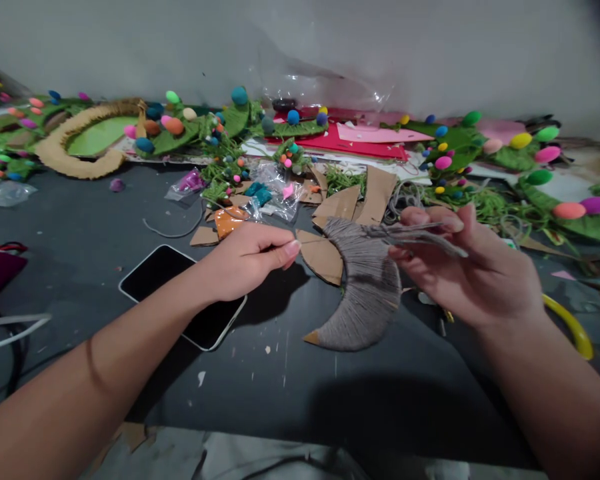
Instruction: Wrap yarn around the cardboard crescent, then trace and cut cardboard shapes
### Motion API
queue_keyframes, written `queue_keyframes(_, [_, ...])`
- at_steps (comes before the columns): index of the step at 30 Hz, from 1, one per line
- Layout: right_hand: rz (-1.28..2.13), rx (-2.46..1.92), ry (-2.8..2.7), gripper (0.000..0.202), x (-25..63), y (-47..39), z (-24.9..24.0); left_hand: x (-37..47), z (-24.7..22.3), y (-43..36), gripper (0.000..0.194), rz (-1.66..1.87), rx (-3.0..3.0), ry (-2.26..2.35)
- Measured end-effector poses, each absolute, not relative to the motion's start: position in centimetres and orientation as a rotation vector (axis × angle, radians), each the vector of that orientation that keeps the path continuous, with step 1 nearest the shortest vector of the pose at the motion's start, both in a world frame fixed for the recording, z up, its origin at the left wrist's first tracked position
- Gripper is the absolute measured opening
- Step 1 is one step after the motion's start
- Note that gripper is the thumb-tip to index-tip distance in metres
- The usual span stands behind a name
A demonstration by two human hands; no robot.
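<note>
A cardboard crescent (367, 300) wrapped in grey yarn hangs above the dark table, its bare brown tip pointing left. My left hand (250, 260) is closed in a pinch on a thin grey strand that runs toward the crescent's upper end. On the other side, my right hand (473, 267) has its fingers closed on a bundle of grey yarn (415, 235) at the top of the crescent. Below my left wrist lies a phone (215, 327) with a dark screen.
Cardboard pieces (377, 193), small plastic bags (280, 193) and green garlands with coloured felt balls (239, 96) line the back. A tan felt crescent (80, 163) lies back left. A yellow ring (573, 327) is at the right, a purple item (0, 273) at the left.
</note>
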State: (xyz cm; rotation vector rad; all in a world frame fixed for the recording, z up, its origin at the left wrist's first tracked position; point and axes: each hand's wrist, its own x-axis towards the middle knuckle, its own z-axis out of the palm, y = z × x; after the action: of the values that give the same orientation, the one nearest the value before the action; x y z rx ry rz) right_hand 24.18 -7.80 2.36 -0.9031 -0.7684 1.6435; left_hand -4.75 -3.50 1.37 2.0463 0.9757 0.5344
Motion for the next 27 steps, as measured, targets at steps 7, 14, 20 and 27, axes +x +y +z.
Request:
queue_keyframes(7, [1.577, -0.956, -0.773, 0.024, 24.58, -7.64, 1.6, -4.9, 1.4, -3.65, 0.037, 0.534, 2.105, 1.004])
queue_keyframes(14, [1.613, -0.926, -0.811, 0.016, 24.3, -7.59, 1.44, -4.88, 1.03, -3.92, 0.035, 0.378, 2.203, 1.019])
queue_keyframes(20, [1.665, -0.862, -0.749, 0.019, 24.4, -7.62, 1.77, -4.7, 1.0, -4.1, 0.037, 0.31, 2.343, 0.993])
queue_keyframes(27, [1.713, -0.868, -0.727, 0.022, 24.52, -7.8, 2.3, -5.27, 1.27, -3.65, 0.038, 0.397, 2.317, 1.062])
